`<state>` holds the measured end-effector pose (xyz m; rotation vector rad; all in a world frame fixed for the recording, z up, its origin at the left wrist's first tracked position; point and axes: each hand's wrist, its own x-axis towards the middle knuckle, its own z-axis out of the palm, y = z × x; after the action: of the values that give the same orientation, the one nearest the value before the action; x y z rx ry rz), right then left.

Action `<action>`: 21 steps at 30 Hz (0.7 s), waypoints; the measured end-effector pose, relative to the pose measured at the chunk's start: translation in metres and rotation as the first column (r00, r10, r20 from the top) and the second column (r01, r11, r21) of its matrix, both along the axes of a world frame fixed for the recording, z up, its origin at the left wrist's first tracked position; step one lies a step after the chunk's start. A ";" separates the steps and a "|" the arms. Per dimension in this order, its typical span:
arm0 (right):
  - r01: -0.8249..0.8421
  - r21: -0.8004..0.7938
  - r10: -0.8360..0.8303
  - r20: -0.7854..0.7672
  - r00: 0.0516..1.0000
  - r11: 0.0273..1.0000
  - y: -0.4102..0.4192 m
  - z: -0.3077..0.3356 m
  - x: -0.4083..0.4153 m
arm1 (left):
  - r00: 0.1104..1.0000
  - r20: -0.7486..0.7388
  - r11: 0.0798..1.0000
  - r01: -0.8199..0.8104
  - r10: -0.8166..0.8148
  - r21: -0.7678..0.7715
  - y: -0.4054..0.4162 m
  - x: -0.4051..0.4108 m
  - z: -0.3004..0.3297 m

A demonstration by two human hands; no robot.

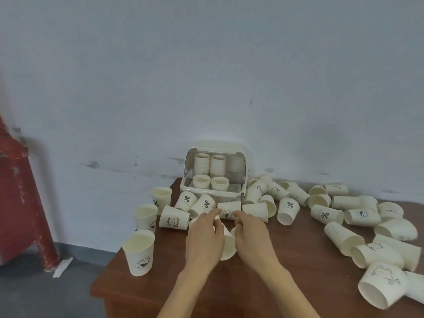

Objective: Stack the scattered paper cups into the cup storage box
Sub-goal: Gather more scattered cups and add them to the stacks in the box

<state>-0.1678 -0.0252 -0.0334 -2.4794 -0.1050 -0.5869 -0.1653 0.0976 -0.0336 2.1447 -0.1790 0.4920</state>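
Cream plastic cup storage box (pixel 241 187), frame centre: four stacks inside (partly filled). Many white paper cups (pixel 344 235) scattered on brown wooden surface (pixel 160 283). Left hand (pixel 204 239) and right hand (pixel 252 237) each in curled grip on lying white cup (pixel 228 246).

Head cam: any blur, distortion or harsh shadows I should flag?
Head view: light is soft and even, with no glare and only faint shadows on the wall. Wide-angle stretch enlarges the cups at the right edge. The left hand and right hand look slightly soft. The cup storage box is small but readable.
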 end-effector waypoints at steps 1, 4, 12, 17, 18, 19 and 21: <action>-0.001 0.002 0.001 -0.007 1.000 1.000 -0.001 0.000 -0.002 | 1.000 0.000 1.000 0.007 -0.007 -0.003 -0.002 -0.001 0.001; -0.001 -0.005 0.001 -0.023 1.000 1.000 -0.004 -0.002 -0.004 | 1.000 0.005 1.000 0.031 -0.031 0.001 -0.007 0.000 0.003; 0.035 -0.027 -0.036 -0.027 0.999 0.999 -0.018 -0.004 -0.005 | 0.997 0.054 0.998 0.049 -0.051 0.034 -0.018 0.010 0.003; 0.048 -0.002 -0.048 -0.026 0.999 0.999 -0.026 -0.005 -0.010 | 0.998 0.038 0.998 0.055 -0.056 0.041 -0.024 0.015 -0.002; 0.051 -0.007 -0.051 -0.031 0.998 0.999 -0.027 -0.006 -0.011 | 0.997 0.039 0.998 0.058 -0.060 0.038 -0.024 0.016 -0.003; 0.057 -0.016 -0.058 -0.039 0.998 0.998 -0.028 -0.007 -0.011 | 0.997 0.040 0.997 0.063 -0.064 0.033 -0.025 0.016 -0.004; 0.075 -0.037 -0.077 -0.061 0.995 0.997 -0.030 -0.009 -0.012 | 0.997 0.042 0.997 0.069 -0.070 0.026 -0.026 0.018 -0.008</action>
<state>-0.1794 -0.0548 -0.0426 -2.5422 0.0032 -0.5424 -0.1473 0.0720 -0.0414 2.1447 -0.2838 0.4984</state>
